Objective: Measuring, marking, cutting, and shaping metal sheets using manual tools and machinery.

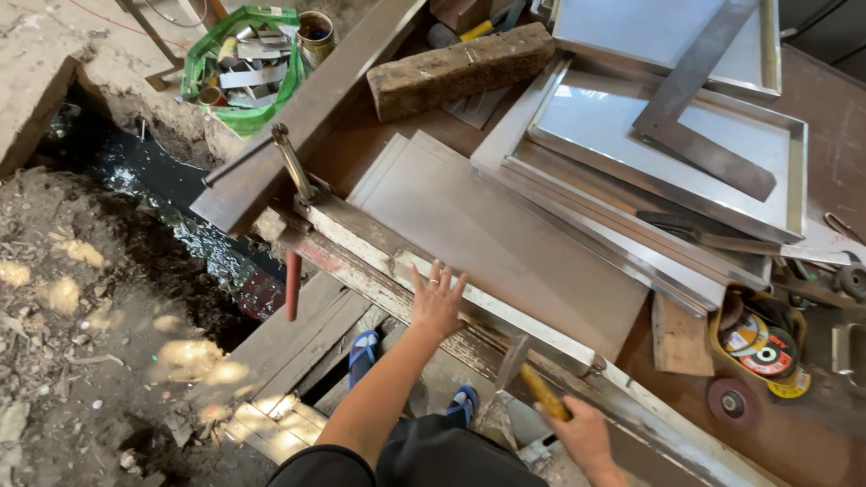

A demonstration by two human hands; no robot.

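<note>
Both hands were at the bench edge. My left hand (437, 302) lay flat with fingers spread, palm down on the near edge of the metal sheet (505, 243), a ring on one finger; it gripped nothing. My right hand (582, 433) was closed around the yellowish handle of a hammer (528, 374), whose blurred head hung just above the angle-iron rail (361, 225) that ran along the bench front. I could not tell whether the head touched the rail.

That sheet lay across the brown bench (812, 433), its near edge on the rail, between the two hands and a little beyond them. Past it sat stacked shallow steel trays (794, 171), with a steel square (695, 135) lying on the top ones. A rough wooden block (460, 68) rested farther back. Grinding discs (762, 347) filled a yellow tub at the right. A green basket (239, 63) of metal offcuts stood on the ground beyond the bench. Below, I saw blue sandals (363, 350) on wooden planks (289, 343).
</note>
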